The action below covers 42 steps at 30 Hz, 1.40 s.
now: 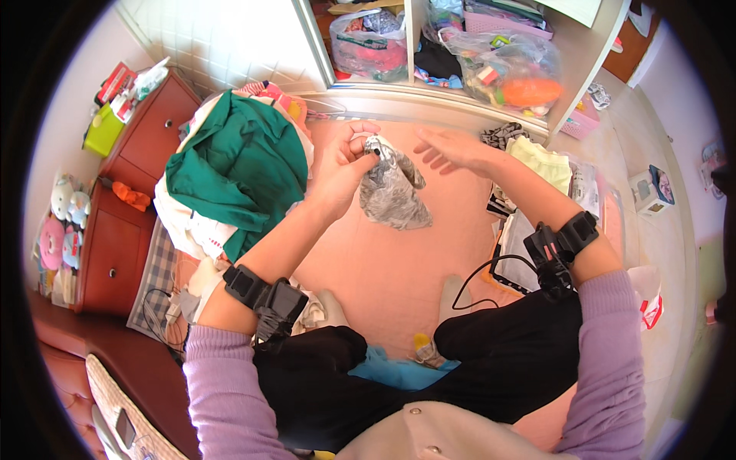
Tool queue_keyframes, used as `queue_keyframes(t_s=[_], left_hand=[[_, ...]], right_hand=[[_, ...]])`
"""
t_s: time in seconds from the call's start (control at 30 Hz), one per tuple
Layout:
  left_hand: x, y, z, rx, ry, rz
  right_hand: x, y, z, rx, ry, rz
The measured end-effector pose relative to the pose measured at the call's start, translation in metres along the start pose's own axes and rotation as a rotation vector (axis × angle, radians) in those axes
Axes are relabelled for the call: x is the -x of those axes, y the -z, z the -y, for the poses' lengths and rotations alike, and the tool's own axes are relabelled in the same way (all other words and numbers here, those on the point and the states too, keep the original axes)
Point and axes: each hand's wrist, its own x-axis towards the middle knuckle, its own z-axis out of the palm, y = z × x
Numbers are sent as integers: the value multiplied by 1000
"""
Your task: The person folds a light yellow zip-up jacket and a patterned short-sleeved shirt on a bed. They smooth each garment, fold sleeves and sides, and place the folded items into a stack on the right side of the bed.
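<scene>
My left hand [343,165] pinches the top edge of a grey-and-white patterned cloth [392,192], a small limp piece that hangs over the pink sheet [368,276]. Its exact kind does not show. To the right of the cloth, my right hand [452,149] is held apart from it, fingers stretched out and holding nothing. A large heap of clothes with a green garment [238,165] on top lies left of my left hand. Near my right forearm are folded clothes, among them a pale yellow piece [540,162] and a black-and-white patterned piece [504,136].
An open cabinet ahead holds a clear bag of clothes [369,50] and a clear bag of colourful things [506,73]. A red-brown drawer chest [130,207] stands at left, with soft toys [61,230] beside it. At right are a pink basket [580,123] and a white box [652,190].
</scene>
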Motion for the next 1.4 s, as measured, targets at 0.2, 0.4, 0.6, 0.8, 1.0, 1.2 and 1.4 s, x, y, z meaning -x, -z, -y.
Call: queue_keyframes(t_s=[0.2,0.4,0.6,0.8,1.0,1.2,1.4], left_hand=[[4,-21,-20,192,66,236],[18,-28,-14,-35,308,585],[14,5,8,-458,478,618],[1,13,2,252,237,-50],[-4,19,-19,316,174,-116],[1,23,-19,243,95,-10],[1,14,-22,242,131,87]], right_hand=[[-6,-9,-25,-474,-328,487],[-11,-17,-12,-650,190,81],[13,4,35,-411,648,-8],[27,0,50,-209,741,135],[18,-12,45,-15,730,302],[14,0,41,-109,490,77],[17,-5,21,-44,442,68]])
